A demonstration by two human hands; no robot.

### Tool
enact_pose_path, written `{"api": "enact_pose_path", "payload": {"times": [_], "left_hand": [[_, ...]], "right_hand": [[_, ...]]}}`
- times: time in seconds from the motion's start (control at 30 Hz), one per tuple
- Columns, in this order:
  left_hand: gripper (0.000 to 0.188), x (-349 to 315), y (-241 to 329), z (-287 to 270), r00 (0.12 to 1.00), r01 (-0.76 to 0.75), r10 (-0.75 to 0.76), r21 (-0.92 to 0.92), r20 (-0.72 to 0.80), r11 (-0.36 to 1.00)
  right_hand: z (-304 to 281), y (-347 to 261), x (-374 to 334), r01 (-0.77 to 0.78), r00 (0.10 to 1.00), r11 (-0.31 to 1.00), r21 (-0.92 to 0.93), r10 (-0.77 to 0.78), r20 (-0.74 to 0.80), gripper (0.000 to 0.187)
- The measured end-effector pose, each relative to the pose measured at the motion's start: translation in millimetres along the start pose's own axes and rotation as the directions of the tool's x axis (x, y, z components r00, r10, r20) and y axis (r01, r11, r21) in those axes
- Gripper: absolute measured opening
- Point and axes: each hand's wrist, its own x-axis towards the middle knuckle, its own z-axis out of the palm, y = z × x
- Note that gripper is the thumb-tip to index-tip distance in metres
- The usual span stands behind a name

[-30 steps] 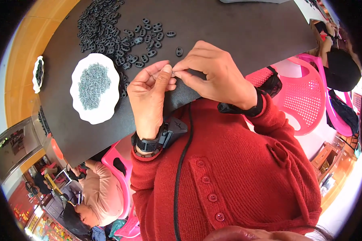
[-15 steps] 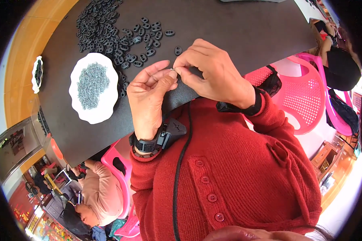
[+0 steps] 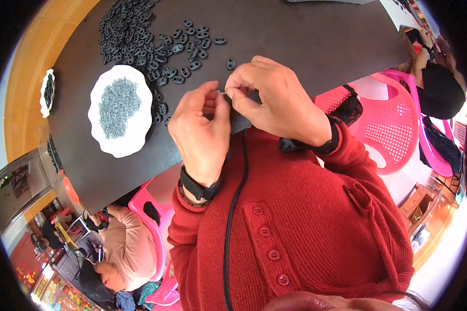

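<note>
My left hand (image 3: 201, 124) and my right hand (image 3: 280, 101) meet fingertip to fingertip near the table's front edge. Between their pinched thumbs and forefingers shows a small silvery spring (image 3: 223, 93), gripped from both sides. Anything else inside my fingers is hidden. Left of my hands stands a white scalloped plate (image 3: 133, 145) bearing a heap of small silvery springs (image 3: 118, 106). Beyond my hands lie black oval two-hole cord-lock pieces (image 3: 179, 48), several loose ones closest to me. One single cord-lock piece (image 3: 230, 64) lies just past my right hand.
The dark table (image 3: 306, 41) curves round in front of me. At its far left is a second white dish (image 3: 47, 93) with dark pieces. Pink plastic chairs (image 3: 389, 124) stand at right. A person in a pale pink top (image 3: 132, 243) sits at lower left.
My left hand has turned over, so its back now faces up, and its fingers have closed in on the spring. The right hand has shifted only slightly.
</note>
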Motion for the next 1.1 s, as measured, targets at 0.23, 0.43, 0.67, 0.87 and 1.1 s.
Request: {"api": "enact_pose_path", "payload": {"times": [0.23,0.43,0.67,0.87,1.1], "left_hand": [[0.014,-3.6,-12.9,-3.8,0.992,0.123,-0.125,-0.179,0.001,0.976],[0.011,1.2,-14.8,-23.4,0.958,0.269,-0.288,-0.351,-0.002,0.897],[0.02,-4.1,-26.9,-33.4,0.942,0.325,-0.324,-0.453,0.084,0.83],[0.02,-6.2,-31.4,-41.8,0.941,0.33,-0.327,-0.47,0.092,0.818],[0.02,-9.5,-34.9,-46.6,0.939,0.338,-0.33,-0.456,0.1,0.824]], "right_hand": [[-16.4,-0.3,13.7,-0.03,0.995,0.996,-0.081,0.022,-0.101,0.007],[-16.5,65.6,9.5,-0.068,0.998,0.865,-0.497,0.054,-0.042,0.012],[-15.3,67.8,14.3,-0.035,0.999,0.818,-0.574,0.02,-0.033,0.013],[-16.5,54.0,18.7,-0.032,0.999,0.826,-0.563,0.018,-0.03,0.009],[9.4,24.6,9.3,0.136,0.99,0.901,-0.413,-0.109,0.089,0.016]]}}
